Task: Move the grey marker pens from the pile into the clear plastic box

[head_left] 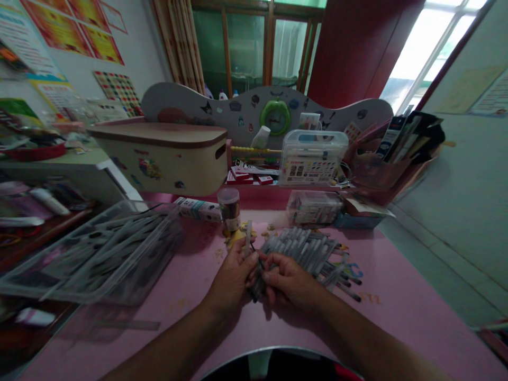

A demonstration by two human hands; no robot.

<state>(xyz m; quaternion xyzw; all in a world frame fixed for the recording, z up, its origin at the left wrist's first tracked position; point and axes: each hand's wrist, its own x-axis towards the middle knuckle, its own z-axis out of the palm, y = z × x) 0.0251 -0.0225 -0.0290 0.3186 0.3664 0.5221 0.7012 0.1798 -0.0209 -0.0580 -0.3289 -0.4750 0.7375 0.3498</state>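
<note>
My left hand (239,271) is closed around a clear, pale tube-like piece (248,235) that points upward from the fingers. Close beside it, my right hand (286,276) is pinched on a thin dark stick (256,252) that slants between the two hands. A heap of clear pens with dark tips (304,246) lies on the pink table (190,296), just behind and to the right of my right hand. Some dark-tipped pieces show below the fingers, partly hidden by them. Behind my left hand stands a clear round container (229,207).
A clear plastic bin (91,270) of bagged pieces sits at the left. A flat strip (127,324) lies before it. Toward the back are a lidded cream box (174,164), a clear carry case (311,161), a clear box (313,207) and a pink holder (377,172).
</note>
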